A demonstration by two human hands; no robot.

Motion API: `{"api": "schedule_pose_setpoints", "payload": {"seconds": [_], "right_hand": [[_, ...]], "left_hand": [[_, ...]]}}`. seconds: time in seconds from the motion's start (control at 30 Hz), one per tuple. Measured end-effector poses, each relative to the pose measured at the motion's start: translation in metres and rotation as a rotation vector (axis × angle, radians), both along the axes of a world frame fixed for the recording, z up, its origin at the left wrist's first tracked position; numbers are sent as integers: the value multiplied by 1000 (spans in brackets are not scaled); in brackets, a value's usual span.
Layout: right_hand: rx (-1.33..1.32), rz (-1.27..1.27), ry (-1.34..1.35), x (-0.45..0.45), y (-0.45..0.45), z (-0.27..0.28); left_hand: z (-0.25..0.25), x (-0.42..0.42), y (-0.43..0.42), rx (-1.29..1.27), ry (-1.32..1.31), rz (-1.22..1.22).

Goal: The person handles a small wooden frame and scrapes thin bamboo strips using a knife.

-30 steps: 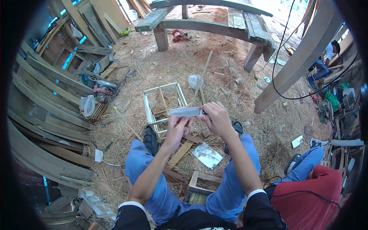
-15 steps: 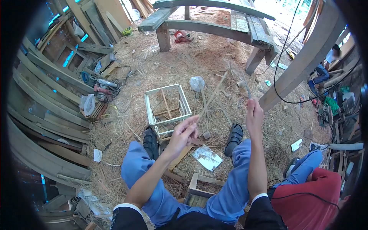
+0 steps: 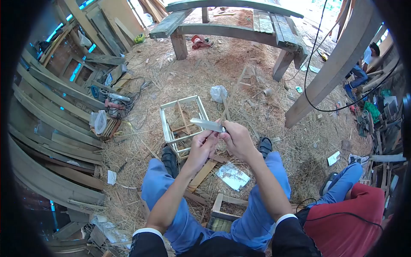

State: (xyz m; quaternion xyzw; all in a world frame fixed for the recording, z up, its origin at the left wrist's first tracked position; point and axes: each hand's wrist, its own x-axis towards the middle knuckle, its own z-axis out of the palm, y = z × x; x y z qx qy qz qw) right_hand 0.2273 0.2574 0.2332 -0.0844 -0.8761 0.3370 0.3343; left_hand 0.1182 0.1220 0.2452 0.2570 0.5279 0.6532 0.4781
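My right hand is closed around a knife, whose pale blade points left over the small wooden frame. Close against it, my left hand has its fingers pinched on a thin bamboo strip. The strip runs up and away from me, blurred at its far end. Blade and strip cross near my fingertips; whether the edge touches the strip I cannot tell. The pale wooden frame stands on the floor just beyond my left hand.
A wooden bench stands ahead, with a slanting post at right. Power tools and stacked boards lie at left. A person in a red top sits close on my right; another person is farther back.
My right hand has swung left and down with the knife to meet my left hand. The blade has turned from pointing up and away to pointing left.
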Motion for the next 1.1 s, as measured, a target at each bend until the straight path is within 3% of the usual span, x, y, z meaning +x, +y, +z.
{"api": "schedule_pose_setpoints", "payload": {"seconds": [0.13, 0.37, 0.63, 0.83, 0.9, 1.03, 1.1], "right_hand": [[203, -21, 9, 0, 16, 2], [323, -44, -37, 5, 21, 7], [403, -93, -60, 13, 20, 4], [378, -151, -116, 24, 23, 3], [328, -251, -122, 29, 47, -14], [131, -562, -166, 53, 90, -4], [98, -518, -158, 59, 87, -3]], "left_hand": [[8, -7, -4, 21, 8, -47], [6, -8, -9, 2, 67, -97], [6, -3, -13, -27, -56, -112], [1, -2, -10, -24, -167, -109], [9, -1, -11, -1, -214, -41], [12, 0, -29, -60, -252, -146], [6, -4, -29, -72, -160, -149]]}}
